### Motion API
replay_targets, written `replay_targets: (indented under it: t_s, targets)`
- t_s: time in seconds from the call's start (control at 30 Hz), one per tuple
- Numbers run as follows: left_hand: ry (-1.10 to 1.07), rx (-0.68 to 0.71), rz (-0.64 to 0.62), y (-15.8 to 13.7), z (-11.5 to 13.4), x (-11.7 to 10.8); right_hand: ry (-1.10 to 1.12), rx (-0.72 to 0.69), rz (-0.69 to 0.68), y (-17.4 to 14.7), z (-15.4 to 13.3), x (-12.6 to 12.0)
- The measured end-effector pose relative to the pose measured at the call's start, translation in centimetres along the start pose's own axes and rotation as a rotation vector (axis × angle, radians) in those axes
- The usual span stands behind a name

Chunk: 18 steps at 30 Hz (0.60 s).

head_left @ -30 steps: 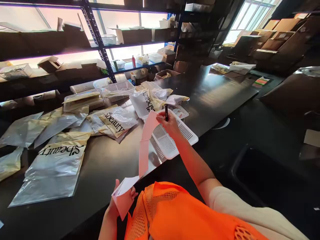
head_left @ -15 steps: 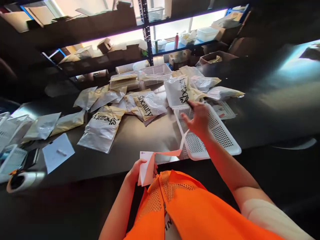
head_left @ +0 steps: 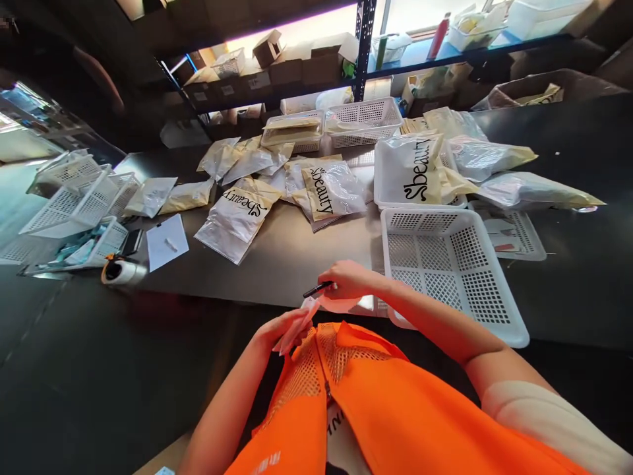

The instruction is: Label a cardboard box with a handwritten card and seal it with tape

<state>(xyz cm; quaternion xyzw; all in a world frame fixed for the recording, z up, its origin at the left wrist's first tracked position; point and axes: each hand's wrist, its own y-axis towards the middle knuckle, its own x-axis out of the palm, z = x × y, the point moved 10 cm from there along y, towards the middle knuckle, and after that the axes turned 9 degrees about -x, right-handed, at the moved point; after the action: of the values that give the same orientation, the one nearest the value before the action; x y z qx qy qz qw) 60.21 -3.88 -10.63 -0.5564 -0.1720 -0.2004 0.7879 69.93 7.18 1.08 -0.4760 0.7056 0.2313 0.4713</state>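
My left hand (head_left: 283, 330) is closed around a folded stack of pinkish-white labels (head_left: 298, 326) close to my orange vest. Just above and to the right of it, my right hand (head_left: 350, 280) grips a black marker (head_left: 314, 291) that points left. A pink strip of the labels (head_left: 341, 305) runs out under my right hand; whether those fingers also pinch it I cannot tell. Right of my hands stands a white perforated basket (head_left: 503, 277) with its bottom showing. Behind it, a bag printed "Sbeauty" (head_left: 415, 175) lies in another white basket (head_left: 383, 198).
More plastic-fronted packages (head_left: 237, 221) lie across the dark metal table (head_left: 297, 264). At the left are a paper sheet (head_left: 168, 247), a tape roll (head_left: 123, 272) and stacked baskets (head_left: 74, 204). A wire-like white tray (head_left: 531, 241) lies right of the basket. Shelves with cardboard boxes (head_left: 279, 82) stand behind.
My right hand has come back from over the basket, near the bag, to beside my left hand, with the marker still in it. The view has swung left and down.
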Motion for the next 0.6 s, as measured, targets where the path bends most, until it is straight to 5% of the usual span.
replay_targets:
  t_s: [0.23,0.6]
  targets:
    - [0.261,0.001,-0.030,-0.3,0.7,3.7,-0.043,-0.130,-0.107,0.8,-1.0,-0.6]
    - [0.792,0.391,0.244,-1.4,6.7,5.4,-0.078,-0.174,-0.196,-0.4,0.1,-0.8]
